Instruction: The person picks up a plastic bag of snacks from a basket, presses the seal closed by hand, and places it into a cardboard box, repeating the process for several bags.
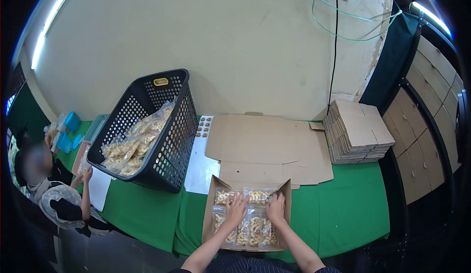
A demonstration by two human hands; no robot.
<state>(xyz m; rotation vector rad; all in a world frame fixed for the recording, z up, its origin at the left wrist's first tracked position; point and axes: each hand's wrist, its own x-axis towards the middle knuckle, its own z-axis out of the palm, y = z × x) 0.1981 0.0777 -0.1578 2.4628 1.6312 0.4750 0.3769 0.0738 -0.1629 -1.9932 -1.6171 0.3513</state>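
Observation:
An open cardboard box [288, 194] in front of me holds several clear packets of pale, curved snack pieces. My left hand [236, 210] lies with fingers spread over the packets at the box's left and middle, touching the upper-left packet [223, 196]. At the right side, my right hand [276, 207] has its fingers stretched out over the right end of the upper-right packet [258, 196], close to the box wall. Lower packets [255, 230] stand side by side between my forearms. Parts of the packets are hidden under my hands.
A black perforated basket [167, 162] of filled packets stands left. Behind the box lies a flattened cardboard sheet [260, 143], with a stack of folded cartons [360, 131] right of it. A sticker sheet [201, 170] lies beside the basket. Another person [61, 199] works at far left.

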